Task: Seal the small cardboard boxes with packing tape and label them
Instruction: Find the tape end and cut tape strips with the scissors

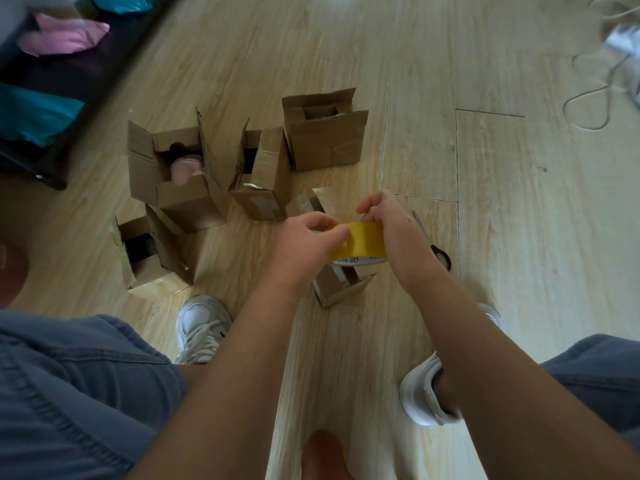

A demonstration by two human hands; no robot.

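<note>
The wooden floor (450, 81) carries the whole job, and from where I stand very little of it looks finished. Five small cardboard boxes sit on it with their flaps up: the tallest box (325, 140) at about twelve o'clock from the hands, a narrow box (265, 178) at eleven, a wide box (176, 174) with something pink inside at ten, a low box (149, 254) at nine, and the nearest box (341, 287) directly under the hands at six, partly hidden by them. None shows fresh tape across a closed top, and I see no labels on any, though old tape marks show on some sides. Scissors (440, 252) lie at three o'clock, mostly hidden behind the right wrist. The yellow tape roll (363, 244) is held in the air between both hands: the right hand (388, 223) has its fingers curled around the roll's far side, and the left hand (308, 237) pinches at the roll's surface, seemingly hunting for the loose end. By my reckoning, sealing has barely begun and all labelling remains.
</note>
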